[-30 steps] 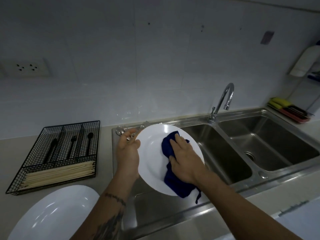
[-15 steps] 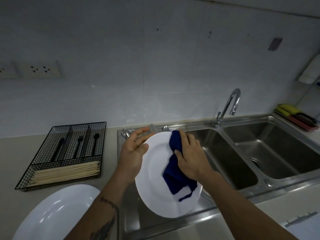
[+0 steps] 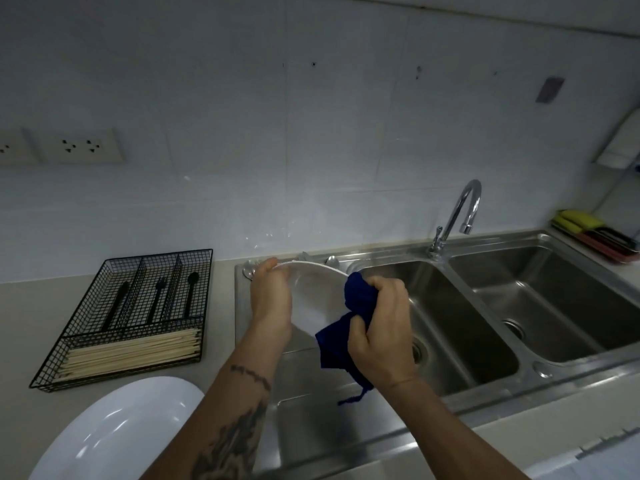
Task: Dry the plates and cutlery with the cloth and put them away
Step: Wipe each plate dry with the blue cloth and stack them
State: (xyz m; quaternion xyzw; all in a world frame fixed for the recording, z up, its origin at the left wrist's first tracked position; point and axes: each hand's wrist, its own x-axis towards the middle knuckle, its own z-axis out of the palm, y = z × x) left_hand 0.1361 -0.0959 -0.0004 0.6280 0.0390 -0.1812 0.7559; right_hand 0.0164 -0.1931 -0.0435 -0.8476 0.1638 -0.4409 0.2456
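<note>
Right now your left hand (image 3: 270, 299) grips the left edge of a white plate (image 3: 313, 299), fingers curled round its rim with the thumb over the top, and the plate hangs tilted above the draining board (image 3: 311, 427), just left of the sink's (image 3: 450, 306) near basin. Your right hand (image 3: 382, 327) is bunched round a dark blue cloth (image 3: 341, 327), fingers closed tight on it and pressing it against the plate's right edge; part of the cloth hangs down below your wrist, a loose end trailing over the draining board. Behind the plate, at the back of the sink's steel surround, a few pieces of metal cutlery (image 3: 330, 260) lie against the wall (mostly hidden by the plate, so you cannot tell what each piece is). Left of the sink, on the counter (image 3: 20, 341), stands a black wire tray (image 3: 128, 317): its rear compartments hold black cutlery (image 3: 157, 296), one piece to each, and its front compartment holds a stack of pale chopsticks (image 3: 133, 351). A second white plate (image 3: 117, 431) lies flat on the counter in front of that tray, left of the draining board. The tap (image 3: 457, 216) rises behind the sink between its two basins, and sponges in a small tray (image 3: 595, 233) sit to the sink's far right.
</note>
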